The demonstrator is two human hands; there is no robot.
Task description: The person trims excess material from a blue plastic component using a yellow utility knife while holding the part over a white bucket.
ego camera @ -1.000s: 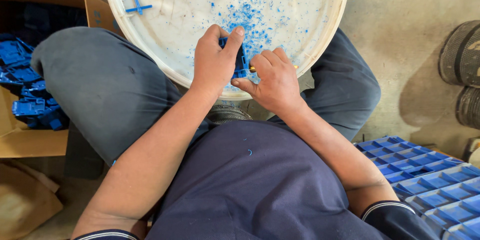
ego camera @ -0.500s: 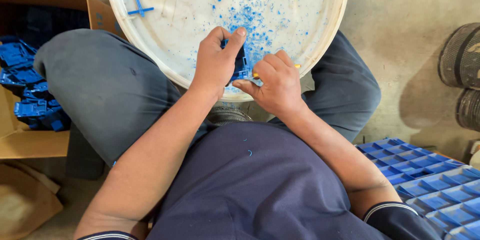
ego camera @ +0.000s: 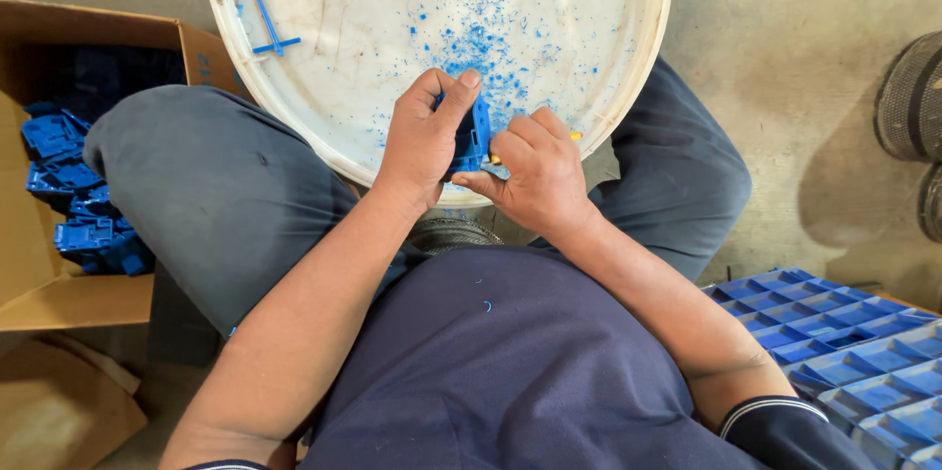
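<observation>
My left hand (ego camera: 424, 136) grips a small blue plastic part (ego camera: 475, 136) over the near rim of a round white tub lid (ego camera: 324, 136). Right beside it, my right hand (ego camera: 535, 174) is closed on a small tool with a yellow handle (ego camera: 574, 135), its tip against the part. Most of the part is hidden by my fingers. Blue plastic shavings (ego camera: 481, 43) lie scattered on the lid, and a thin blue plastic strip (ego camera: 263, 11) rests near its far left edge.
An open cardboard box (ego camera: 59, 298) at my left holds several blue plastic parts (ego camera: 78, 205). Blue moulded trays (ego camera: 834, 342) are stacked at my lower right. Dark round objects (ego camera: 913, 97) stand on the concrete floor at the right. My legs are crossed under the lid.
Both hands stay in place on the blue part; the fingers shift only slightly and the yellow handle shows a little more.
</observation>
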